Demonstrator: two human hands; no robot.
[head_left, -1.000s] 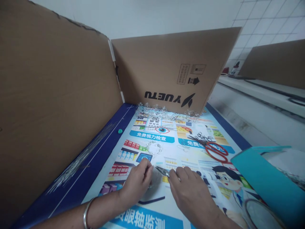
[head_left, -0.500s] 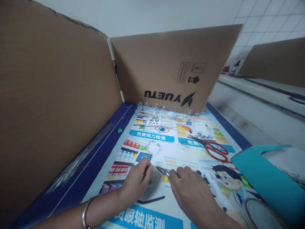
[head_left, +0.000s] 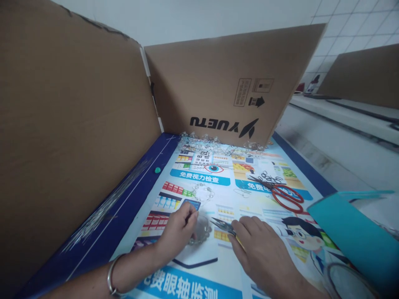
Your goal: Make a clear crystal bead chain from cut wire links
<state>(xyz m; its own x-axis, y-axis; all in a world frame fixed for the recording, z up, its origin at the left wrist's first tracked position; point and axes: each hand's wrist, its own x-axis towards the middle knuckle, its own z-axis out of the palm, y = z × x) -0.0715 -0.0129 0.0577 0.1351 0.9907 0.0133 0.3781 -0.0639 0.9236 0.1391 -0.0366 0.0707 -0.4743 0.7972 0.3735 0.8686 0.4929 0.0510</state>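
Observation:
My left hand point(head_left: 181, 226), with a silver bangle point(head_left: 112, 276) on its wrist, is closed in a pinch. From it hangs a loop of clear beads point(head_left: 203, 232), partly hidden by the fingers. My right hand point(head_left: 260, 245) is wrapped round needle-nose pliers point(head_left: 225, 225) with a yellow handle. Their tips point left towards the bead loop, a small gap away from it and from my left fingers. Beyond my left hand, a second loop of clear beads point(head_left: 204, 192) lies on the printed sheet point(head_left: 227, 265).
Red-handled scissors point(head_left: 285, 197) lie at the right beside black rings point(head_left: 269, 176). Thin metal wires point(head_left: 106, 203) spread along the left. Cardboard panels point(head_left: 224, 79) wall the back and left, with clear beaded pieces point(head_left: 218, 143) at the base. A teal container point(head_left: 355, 224) stands right.
The pliers in my right hand have drawn back to the right, away from my left fingers. More of the bead loop under my left hand shows now.

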